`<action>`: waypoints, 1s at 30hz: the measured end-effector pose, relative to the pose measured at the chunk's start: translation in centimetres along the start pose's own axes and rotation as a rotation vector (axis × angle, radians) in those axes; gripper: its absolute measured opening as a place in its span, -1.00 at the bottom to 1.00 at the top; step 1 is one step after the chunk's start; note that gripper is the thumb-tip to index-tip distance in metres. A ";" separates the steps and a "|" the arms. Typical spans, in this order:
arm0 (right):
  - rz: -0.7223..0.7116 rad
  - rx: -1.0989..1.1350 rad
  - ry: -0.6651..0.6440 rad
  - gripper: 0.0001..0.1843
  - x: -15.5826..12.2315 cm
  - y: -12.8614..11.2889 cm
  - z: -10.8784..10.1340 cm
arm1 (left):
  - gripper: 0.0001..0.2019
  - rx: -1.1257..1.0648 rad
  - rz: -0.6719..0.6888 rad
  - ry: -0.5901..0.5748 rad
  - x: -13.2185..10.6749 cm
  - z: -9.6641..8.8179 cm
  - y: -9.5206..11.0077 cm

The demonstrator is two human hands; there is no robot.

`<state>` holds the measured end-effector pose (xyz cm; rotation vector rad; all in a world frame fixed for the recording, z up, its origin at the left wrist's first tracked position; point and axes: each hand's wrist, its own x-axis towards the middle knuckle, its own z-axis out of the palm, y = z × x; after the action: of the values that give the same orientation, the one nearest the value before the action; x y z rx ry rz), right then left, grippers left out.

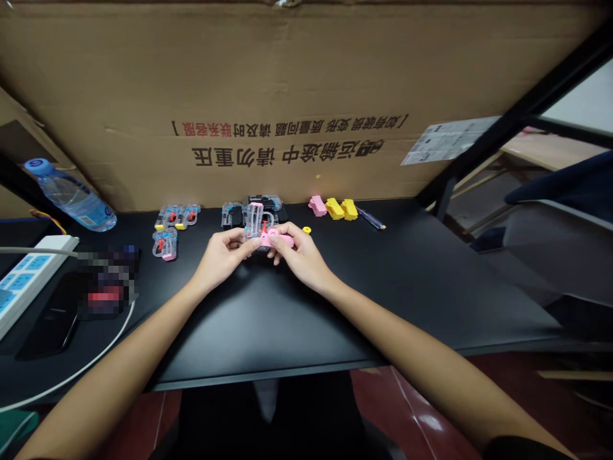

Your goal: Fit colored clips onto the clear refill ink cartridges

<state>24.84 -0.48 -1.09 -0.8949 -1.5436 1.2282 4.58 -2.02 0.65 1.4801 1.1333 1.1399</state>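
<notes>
My left hand [224, 257] is closed with its fingertips around a small clear plastic toy body [253, 220] with blue bits, held upright. A small red piece [264, 227] shows at its right side. My right hand [302, 255] pinches a pink plastic part [281, 239] with a round end, close against the clear body. Whether the two are joined I cannot tell. Just behind my hands lie more clear toy bodies [232, 215], some with black parts. A yellow round piece [307, 230] rests right of my right hand.
Several clear toys with red pieces [165, 244] lie to the left. A pink part [317, 205], yellow parts [341, 209] and a dark pen-like tool [371, 218] lie back right. A water bottle [79, 198], power strip [23, 271] and phone [50, 319] are left; cardboard [287, 76] stands behind.
</notes>
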 end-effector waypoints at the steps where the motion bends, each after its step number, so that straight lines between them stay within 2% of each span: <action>1: 0.016 -0.006 -0.008 -0.50 0.0 0.0 0.0 | -0.53 0.001 -0.001 0.001 0.0 0.0 0.1; 6: 0.042 0.038 0.012 -0.51 0.0 -0.2 0.1 | -0.50 0.023 0.000 0.006 0.0 0.0 0.1; 9: 0.034 0.081 0.039 -0.50 0.2 -0.4 -0.1 | -0.48 0.019 0.029 -0.037 0.0 -0.1 -0.2; 12: 0.083 0.156 0.049 -0.53 0.5 -0.6 -0.5 | -0.46 0.067 0.139 -0.047 0.0 -0.4 -0.8; 15: 0.170 0.294 0.023 -0.56 0.7 -0.8 -1.0 | -0.41 0.277 0.320 -0.010 0.1 -0.9 -1.5; 17: 0.223 0.367 -0.029 -0.58 0.7 -1.0 -1.3 | -0.39 0.381 0.392 -0.007 0.2 -1.1 -1.9; 19: 0.271 0.419 -0.083 -0.58 0.7 -1.1 -1.4 | -0.45 0.426 0.421 0.015 0.3 -1.3 -2.1; 21: 0.334 0.453 -0.139 -0.56 0.7 -1.0 -1.5 | -0.61 0.461 0.461 0.055 0.3 -1.4 -2.2; 24: 0.417 0.445 -0.226 -0.50 0.8 -0.3 -1.5 | -0.75 0.500 0.512 0.018 0.3 -1.6 -2.0; 27: 0.349 0.314 -0.202 -0.39 0.9 0.5 -1.3 | -0.72 0.491 0.464 -0.003 0.1 -1.5 -1.8; 30: 0.131 0.055 -0.086 -0.43 0.8 0.9 -1.4 | -0.69 0.474 0.345 0.028 -0.1 -1.2 -1.5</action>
<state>25.94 0.90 -1.66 -0.9298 -1.5308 1.4125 3.17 -1.68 -0.66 2.0939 1.2559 1.1713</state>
